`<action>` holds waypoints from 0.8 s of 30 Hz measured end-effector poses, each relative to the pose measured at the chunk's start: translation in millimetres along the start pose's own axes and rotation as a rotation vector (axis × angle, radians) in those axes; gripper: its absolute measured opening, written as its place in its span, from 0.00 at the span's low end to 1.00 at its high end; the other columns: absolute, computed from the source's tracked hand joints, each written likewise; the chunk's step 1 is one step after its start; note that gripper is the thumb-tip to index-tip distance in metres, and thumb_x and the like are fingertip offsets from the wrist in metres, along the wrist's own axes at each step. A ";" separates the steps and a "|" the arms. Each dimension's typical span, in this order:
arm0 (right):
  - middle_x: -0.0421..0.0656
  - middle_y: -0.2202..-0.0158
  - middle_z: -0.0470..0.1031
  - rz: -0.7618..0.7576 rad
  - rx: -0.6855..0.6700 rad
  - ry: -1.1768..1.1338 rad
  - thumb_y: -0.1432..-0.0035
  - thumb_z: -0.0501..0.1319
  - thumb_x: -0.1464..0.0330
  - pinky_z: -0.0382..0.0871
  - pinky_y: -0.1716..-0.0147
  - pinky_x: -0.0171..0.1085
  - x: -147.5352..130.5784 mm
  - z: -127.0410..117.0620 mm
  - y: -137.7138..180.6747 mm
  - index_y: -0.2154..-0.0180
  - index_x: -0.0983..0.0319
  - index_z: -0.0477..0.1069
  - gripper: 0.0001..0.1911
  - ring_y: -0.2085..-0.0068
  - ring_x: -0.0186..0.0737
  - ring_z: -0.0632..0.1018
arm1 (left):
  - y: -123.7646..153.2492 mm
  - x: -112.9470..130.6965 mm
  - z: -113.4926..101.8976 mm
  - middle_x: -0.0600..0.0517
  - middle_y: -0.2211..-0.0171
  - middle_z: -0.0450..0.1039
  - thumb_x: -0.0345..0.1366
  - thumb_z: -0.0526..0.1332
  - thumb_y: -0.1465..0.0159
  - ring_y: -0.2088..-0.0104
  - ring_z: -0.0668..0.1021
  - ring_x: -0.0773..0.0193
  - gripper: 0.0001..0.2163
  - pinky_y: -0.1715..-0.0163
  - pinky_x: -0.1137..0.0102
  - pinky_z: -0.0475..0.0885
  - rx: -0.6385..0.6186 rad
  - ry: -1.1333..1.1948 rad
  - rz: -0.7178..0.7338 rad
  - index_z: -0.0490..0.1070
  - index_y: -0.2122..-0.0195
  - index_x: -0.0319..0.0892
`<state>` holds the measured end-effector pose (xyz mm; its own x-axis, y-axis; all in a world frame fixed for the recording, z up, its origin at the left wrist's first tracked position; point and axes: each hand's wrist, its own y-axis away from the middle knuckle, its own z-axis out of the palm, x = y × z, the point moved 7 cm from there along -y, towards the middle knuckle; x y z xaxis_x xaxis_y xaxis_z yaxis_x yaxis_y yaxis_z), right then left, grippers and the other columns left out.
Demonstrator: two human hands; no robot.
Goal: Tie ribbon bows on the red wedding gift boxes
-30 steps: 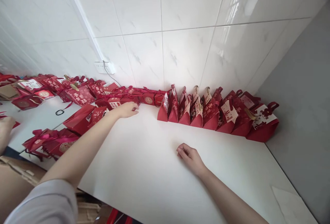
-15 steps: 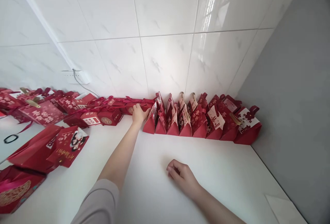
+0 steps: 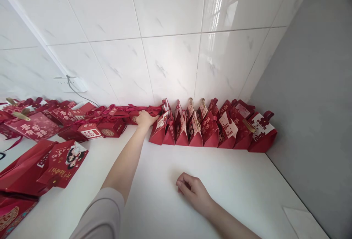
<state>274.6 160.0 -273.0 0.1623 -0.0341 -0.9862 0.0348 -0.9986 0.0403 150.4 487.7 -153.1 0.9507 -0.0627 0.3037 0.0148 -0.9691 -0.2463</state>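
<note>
A row of small red gift boxes (image 3: 209, 129) with ribbon handles and paper tags stands along the tiled wall on the white tabletop (image 3: 154, 195). My left hand (image 3: 144, 118) reaches far forward and grips the top of the leftmost box in that row (image 3: 158, 132), which leans to the left. My right hand (image 3: 192, 191) rests on the tabletop nearer to me, its fingers curled under with nothing seen in them.
More red boxes and flat red bags (image 3: 63, 162) lie to the left along the wall and near the table's left edge. A white wall socket with a cable (image 3: 70, 84) sits above them. A grey partition (image 3: 310, 96) closes the right side.
My left hand has moved right along the wall from the low boxes to the upright row and taken hold of its leftmost box. The view has swung right. My right hand has stayed put.
</note>
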 end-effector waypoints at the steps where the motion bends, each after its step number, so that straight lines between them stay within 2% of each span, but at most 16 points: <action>1: 0.39 0.72 0.74 0.000 0.000 0.001 0.34 0.54 0.61 0.58 0.72 0.34 0.1 0.0 -0.1 0.68 0.59 0.69 0.12 0.72 0.36 0.67 | 2.4 -1.0 -5.3 0.28 0.49 0.67 0.63 0.65 0.52 0.50 0.74 0.32 0.42 0.53 0.49 0.70 0.008 0.008 0.003 0.63 0.47 0.32; 4: 0.39 0.72 0.74 -0.002 0.002 0.015 0.35 0.53 0.61 0.58 0.73 0.35 -0.4 -0.5 -0.2 0.68 0.59 0.68 0.12 0.73 0.36 0.67 | 12.9 -6.4 -28.8 0.30 0.46 0.64 0.65 0.61 0.49 0.49 0.74 0.35 0.42 0.54 0.51 0.71 0.045 0.050 0.019 0.60 0.45 0.34; 6: 0.39 0.72 0.74 -0.012 0.005 0.026 0.35 0.53 0.61 0.58 0.72 0.35 -1.6 -1.1 0.1 0.68 0.59 0.68 0.12 0.73 0.36 0.67 | 22.6 -10.4 -54.6 0.33 0.45 0.62 0.64 0.61 0.48 0.48 0.73 0.38 0.41 0.54 0.52 0.72 0.131 0.106 0.049 0.59 0.44 0.37; 12: 0.38 0.72 0.74 -0.053 0.011 0.032 0.35 0.54 0.62 0.60 0.71 0.34 -5.4 -2.8 1.3 0.69 0.59 0.68 0.12 0.73 0.35 0.68 | 77.1 -28.5 -165.4 0.37 0.47 0.61 0.57 0.66 0.48 0.45 0.69 0.45 0.37 0.44 0.55 0.69 0.586 0.245 0.164 0.59 0.45 0.38; 13: 0.38 0.72 0.74 -0.060 0.013 0.034 0.35 0.54 0.62 0.60 0.71 0.34 -5.7 -3.0 1.5 0.69 0.59 0.68 0.12 0.73 0.35 0.68 | 88.9 -33.4 -182.4 0.38 0.47 0.60 0.56 0.67 0.49 0.47 0.71 0.48 0.37 0.45 0.57 0.69 0.630 0.272 0.169 0.59 0.45 0.38; 15: 0.37 0.73 0.74 -0.071 0.019 0.037 0.36 0.54 0.61 0.60 0.71 0.34 -5.8 -3.2 1.9 0.68 0.59 0.69 0.12 0.73 0.35 0.68 | 110.5 -41.7 -208.7 0.41 0.47 0.62 0.54 0.68 0.49 0.51 0.73 0.52 0.36 0.46 0.57 0.70 0.619 0.315 0.189 0.60 0.45 0.39; 17: 0.37 0.73 0.74 -0.078 0.026 0.035 0.36 0.55 0.61 0.60 0.71 0.34 -5.3 -3.4 2.4 0.68 0.59 0.69 0.12 0.73 0.35 0.68 | 128.4 -46.5 -221.3 0.44 0.49 0.65 0.52 0.68 0.48 0.52 0.74 0.53 0.33 0.48 0.58 0.71 0.470 0.368 0.235 0.62 0.45 0.41; 19: 0.37 0.73 0.74 -0.086 0.030 0.027 0.36 0.56 0.60 0.61 0.71 0.34 -4.5 -3.2 2.8 0.68 0.59 0.70 0.12 0.73 0.35 0.69 | 145.0 -45.0 -215.9 0.47 0.49 0.68 0.51 0.67 0.47 0.51 0.74 0.53 0.31 0.51 0.60 0.73 0.184 0.442 0.321 0.62 0.44 0.46; 21: 0.38 0.73 0.74 -0.095 0.042 0.012 0.37 0.56 0.59 0.62 0.70 0.34 -3.3 -3.6 3.0 0.68 0.59 0.70 0.12 0.73 0.35 0.70 | 167.0 -36.6 -193.9 0.49 0.47 0.69 0.48 0.67 0.47 0.50 0.75 0.53 0.31 0.52 0.62 0.74 -0.173 0.500 0.447 0.62 0.43 0.49; 24: 0.38 0.73 0.74 -0.107 0.085 -0.026 0.37 0.56 0.57 0.64 0.69 0.35 -0.8 -6.4 3.2 0.69 0.60 0.69 0.14 0.72 0.36 0.71 | 210.9 -21.6 -144.6 0.48 0.46 0.69 0.45 0.69 0.49 0.51 0.75 0.55 0.33 0.50 0.63 0.72 -0.665 0.503 0.636 0.61 0.42 0.49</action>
<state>281.0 157.1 -271.0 0.1370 0.0729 -0.9879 -0.0337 -0.9964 -0.0782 88.2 250.2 -78.5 0.4828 -0.5507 0.6809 -0.7607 -0.6490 0.0144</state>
